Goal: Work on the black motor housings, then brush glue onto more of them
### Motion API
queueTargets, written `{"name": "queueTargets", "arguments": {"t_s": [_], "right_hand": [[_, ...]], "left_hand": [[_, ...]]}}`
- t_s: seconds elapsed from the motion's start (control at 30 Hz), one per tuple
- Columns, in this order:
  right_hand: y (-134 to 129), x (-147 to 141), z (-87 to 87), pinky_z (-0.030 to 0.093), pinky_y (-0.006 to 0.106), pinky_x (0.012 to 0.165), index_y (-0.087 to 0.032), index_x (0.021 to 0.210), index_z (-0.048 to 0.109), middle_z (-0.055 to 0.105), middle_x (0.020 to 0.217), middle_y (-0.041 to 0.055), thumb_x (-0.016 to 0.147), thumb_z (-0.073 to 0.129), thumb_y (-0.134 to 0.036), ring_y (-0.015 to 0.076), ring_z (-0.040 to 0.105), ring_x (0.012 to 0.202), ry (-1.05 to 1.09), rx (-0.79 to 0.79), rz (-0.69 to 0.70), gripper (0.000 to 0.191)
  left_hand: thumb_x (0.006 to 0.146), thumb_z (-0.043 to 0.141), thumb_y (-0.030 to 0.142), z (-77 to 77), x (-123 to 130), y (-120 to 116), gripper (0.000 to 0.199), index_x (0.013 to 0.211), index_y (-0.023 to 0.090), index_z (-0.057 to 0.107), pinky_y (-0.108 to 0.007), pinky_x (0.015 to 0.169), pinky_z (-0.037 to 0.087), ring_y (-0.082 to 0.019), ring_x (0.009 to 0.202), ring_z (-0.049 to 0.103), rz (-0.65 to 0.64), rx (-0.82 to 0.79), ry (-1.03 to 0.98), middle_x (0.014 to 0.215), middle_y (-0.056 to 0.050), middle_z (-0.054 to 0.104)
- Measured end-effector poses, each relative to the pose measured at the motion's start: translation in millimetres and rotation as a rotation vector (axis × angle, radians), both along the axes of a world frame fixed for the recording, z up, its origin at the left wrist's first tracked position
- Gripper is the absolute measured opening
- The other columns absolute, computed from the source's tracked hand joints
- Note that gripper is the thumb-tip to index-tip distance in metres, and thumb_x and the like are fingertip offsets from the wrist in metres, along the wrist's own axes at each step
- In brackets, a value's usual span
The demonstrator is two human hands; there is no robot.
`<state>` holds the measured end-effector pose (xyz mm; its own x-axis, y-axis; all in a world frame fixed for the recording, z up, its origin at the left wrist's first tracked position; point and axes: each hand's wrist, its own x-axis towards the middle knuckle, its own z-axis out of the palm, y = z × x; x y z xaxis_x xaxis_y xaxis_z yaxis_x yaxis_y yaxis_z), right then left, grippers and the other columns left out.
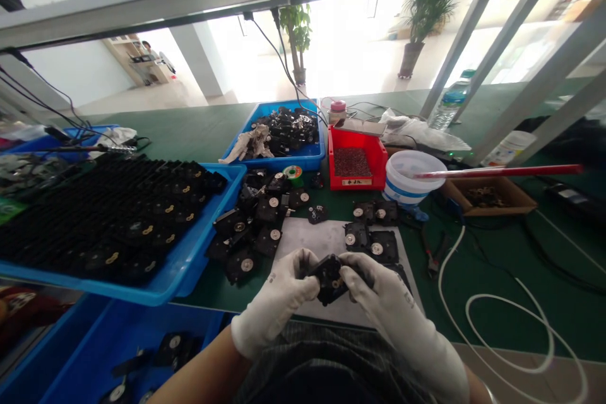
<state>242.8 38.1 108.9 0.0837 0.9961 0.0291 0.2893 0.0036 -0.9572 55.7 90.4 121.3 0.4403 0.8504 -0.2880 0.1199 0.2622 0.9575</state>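
Along the green bench mat (161, 136), from the left: a blue tray (208, 227) packed with black parts with brass-coloured rings, a lower blue bin (85, 353) near it holding more parts, then loose black housings (250, 227) heaped beside a grey sheet (326, 240). Over that sheet, close to the person, the left hand (277, 300) and right hand (392, 306), both in white gloves, hold one black plastic housing (329, 281) between them. The fingers (303, 268) of both hands are curled closed, clamped on it from either side; exactly where the fingertips press is hidden. Farther off sit a red bin (355, 180) of dark granules and a white bucket (407, 180), and to the right a wooden tray (521, 202) and a loop of white tubing (473, 328). Step in hand looks like working one housing at a time; with both hands committed, the next move seems to call for one grip letting go.
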Motion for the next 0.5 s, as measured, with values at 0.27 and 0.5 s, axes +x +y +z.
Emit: {"name": "queueTargets", "arguments": {"t_s": [0.27, 0.5], "right_hand": [[-11, 37, -9.1, 0.063, 0.038, 0.095, -0.022, 0.127, 0.071, 0.079, 0.115, 0.0115, 0.098, 0.061, -0.049, 0.0249, 0.076, 0.103, 0.060, 0.095, -0.252, 0.040], [-74, 137, -31.6, 0.070, 0.041, 0.079, -0.027, 0.113, 0.080, 0.082, 0.107, 0.0120, 0.087, 0.073, -0.061, 0.0326, 0.080, 0.094, -0.009, 0.169, -0.647, 0.044]], "left_hand": [[0.068, 0.063, 0.025, 24.9, 33, 31, 0.012, 0.077, 0.021, 0.057, -0.026, 0.059, 0.042, -0.016, 0.065, 0.051, 0.025, 0.302, 0.130, 0.070, 0.002, 0.056], [0.073, 0.065, 0.014, 78.5, 119, 125, 0.014, 0.084, 0.021, 0.061, -0.030, 0.070, 0.046, -0.018, 0.074, 0.059, 0.052, 0.861, 0.357, 0.078, 0.002, 0.062]]}}
